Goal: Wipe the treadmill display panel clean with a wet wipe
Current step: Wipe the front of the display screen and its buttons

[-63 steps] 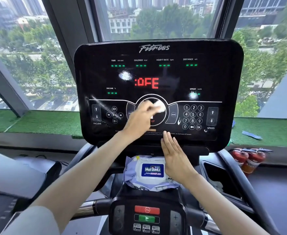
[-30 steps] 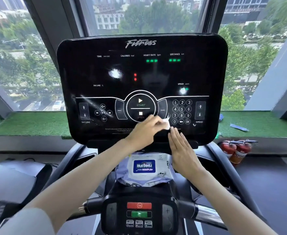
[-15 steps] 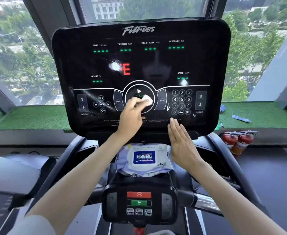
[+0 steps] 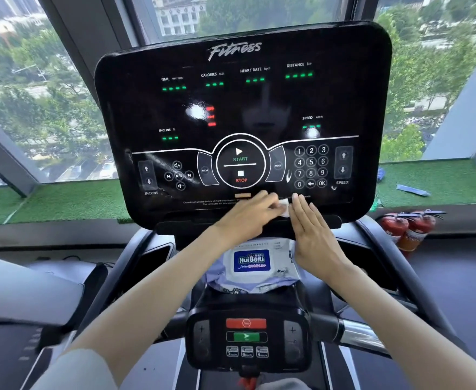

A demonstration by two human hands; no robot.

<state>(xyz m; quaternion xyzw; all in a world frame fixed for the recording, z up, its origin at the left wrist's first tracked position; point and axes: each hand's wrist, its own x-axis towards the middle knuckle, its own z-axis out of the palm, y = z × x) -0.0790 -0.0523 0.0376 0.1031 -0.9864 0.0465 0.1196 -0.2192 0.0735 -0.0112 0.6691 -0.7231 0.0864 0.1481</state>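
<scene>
Display panel [image 4: 259, 108] faces person, long axis L-R. L hand [image 4: 248, 218] holds wet wipe [image 4: 284, 206] vs panel's btm edge, below STOP button [image 4: 241, 177]. R hand [image 4: 312, 237] flat, fingers straight, touching panel just beside wipe.

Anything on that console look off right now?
Smears cross the display panel at lower left, by the incline keys, away from the wet wipe in the left hand at the bottom edge. No damage shows.

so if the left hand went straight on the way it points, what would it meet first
Probably the right hand, whose straight fingers lie on the display panel just beyond the wet wipe the left hand holds.
</scene>
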